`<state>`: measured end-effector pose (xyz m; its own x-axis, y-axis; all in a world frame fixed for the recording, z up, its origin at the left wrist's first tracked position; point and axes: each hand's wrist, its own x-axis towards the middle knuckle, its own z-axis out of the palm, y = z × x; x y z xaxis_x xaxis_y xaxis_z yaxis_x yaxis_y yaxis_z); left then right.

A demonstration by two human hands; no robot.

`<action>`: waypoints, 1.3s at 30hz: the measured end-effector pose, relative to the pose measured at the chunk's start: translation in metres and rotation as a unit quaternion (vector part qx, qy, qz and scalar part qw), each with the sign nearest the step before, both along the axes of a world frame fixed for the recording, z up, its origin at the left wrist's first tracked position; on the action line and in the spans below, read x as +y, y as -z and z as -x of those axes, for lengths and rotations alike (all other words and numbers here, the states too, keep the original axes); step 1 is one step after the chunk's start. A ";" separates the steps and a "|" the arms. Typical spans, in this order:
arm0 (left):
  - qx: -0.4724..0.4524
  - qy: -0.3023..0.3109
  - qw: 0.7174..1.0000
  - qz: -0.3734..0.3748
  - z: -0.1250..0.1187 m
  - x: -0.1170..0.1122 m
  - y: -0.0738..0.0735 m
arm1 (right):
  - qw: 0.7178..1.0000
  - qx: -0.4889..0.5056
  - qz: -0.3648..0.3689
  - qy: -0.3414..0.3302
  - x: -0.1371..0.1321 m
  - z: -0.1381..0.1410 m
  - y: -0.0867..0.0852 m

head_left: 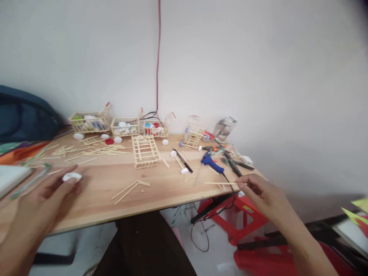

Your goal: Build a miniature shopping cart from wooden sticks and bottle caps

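Between the thumb and fingers of my left hand (50, 195) is a white bottle cap (71, 176), held over the left part of the wooden table (97, 195). My right hand (263, 193) pinches one end of a thin wooden stick (218, 183), which points left above the table's right edge. A blue glue gun (212, 162) lies just beyond that stick. Left of it are a black-handled knife or similar thin tool (183, 161) and a stick axle with white caps at both ends (178, 162). Three joined sticks (130, 188) lie near the front edge.
Small stick carts (90, 122) filled with caps line the wall. A stick basket frame (145, 151) stands mid-table, with loose sticks (100, 152) beside it. Pliers (232, 163) and a carton (225, 128) are at right. Red stools (244, 218) stand below; a dark bag (27, 113) is left.
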<state>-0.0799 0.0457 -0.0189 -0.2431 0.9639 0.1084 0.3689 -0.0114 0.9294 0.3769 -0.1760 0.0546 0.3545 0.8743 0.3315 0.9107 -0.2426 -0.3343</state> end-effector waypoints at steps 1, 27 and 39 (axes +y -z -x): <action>-0.042 0.016 0.999 0.017 -0.003 -0.005 -0.002 | 1.000 -0.011 -0.002 -0.025 0.007 0.013 -0.003; -0.071 0.184 0.979 -0.043 -0.002 -0.016 0.018 | 0.920 -0.185 0.200 -0.281 0.138 0.127 -0.022; -0.161 0.248 0.955 0.006 0.000 -0.022 0.006 | 0.933 0.282 0.077 -0.209 0.143 0.133 0.034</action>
